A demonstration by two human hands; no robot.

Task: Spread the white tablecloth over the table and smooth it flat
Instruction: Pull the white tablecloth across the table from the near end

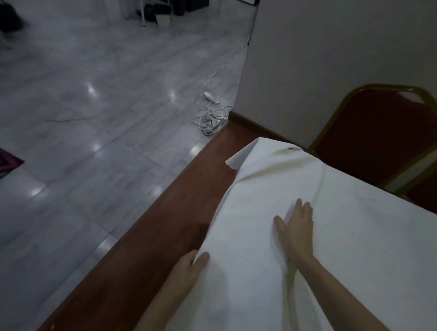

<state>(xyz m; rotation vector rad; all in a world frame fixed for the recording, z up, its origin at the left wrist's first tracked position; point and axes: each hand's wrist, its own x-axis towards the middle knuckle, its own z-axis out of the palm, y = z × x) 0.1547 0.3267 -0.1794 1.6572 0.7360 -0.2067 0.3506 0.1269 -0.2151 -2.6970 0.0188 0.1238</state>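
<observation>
The white tablecloth lies over most of the brown wooden table, leaving a bare strip of wood along the left edge. Creases run across the cloth near its far end, and its far left corner is folded up. My left hand pinches the cloth's left edge, thumb on top and fingers under the fabric. My right hand lies flat on the cloth with straight fingers, just below the creases.
A dark red chair with a gold frame stands against the table's far right side. A white wall rises behind it. On the grey tiled floor, a white power strip with tangled cables lies near the table's far corner.
</observation>
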